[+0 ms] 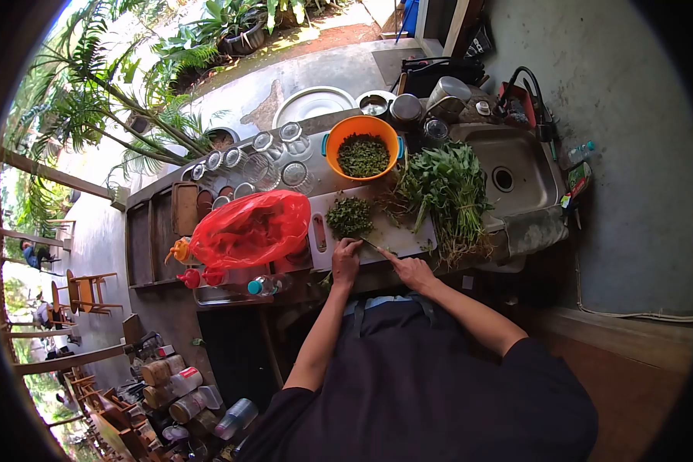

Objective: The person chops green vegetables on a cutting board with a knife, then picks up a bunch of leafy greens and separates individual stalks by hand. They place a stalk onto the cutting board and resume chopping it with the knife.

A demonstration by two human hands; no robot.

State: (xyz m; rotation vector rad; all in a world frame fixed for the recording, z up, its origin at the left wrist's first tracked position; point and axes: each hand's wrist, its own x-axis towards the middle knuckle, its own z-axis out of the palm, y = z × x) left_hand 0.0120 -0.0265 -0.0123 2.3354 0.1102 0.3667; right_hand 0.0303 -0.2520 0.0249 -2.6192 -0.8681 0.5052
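On the white cutting board (pixel 402 238) my right hand (pixel 414 274) is closed round a knife (pixel 374 246), its blade pointing left. My left hand (pixel 345 263) is at the board's front edge by the blade's tip, fingers bent together; what they pinch, if anything, is too small to tell. A heap of chopped greens (pixel 349 218) lies just beyond it. Uncut leafy stems with roots (pixel 458 189) spread over the board's right side. Behind the board stands an orange colander (pixel 345 127) with turquoise handles, holding more chopped greens.
Left of the board sits a red plastic bag (pixel 250 231), with a capped bottle (pixel 266 286) in front. Glass jars (pixel 295 175) line the counter's back left. A steel sink (pixel 520 165) with a black faucet (pixel 533 88) and a cloth (pixel 537 230) are at right.
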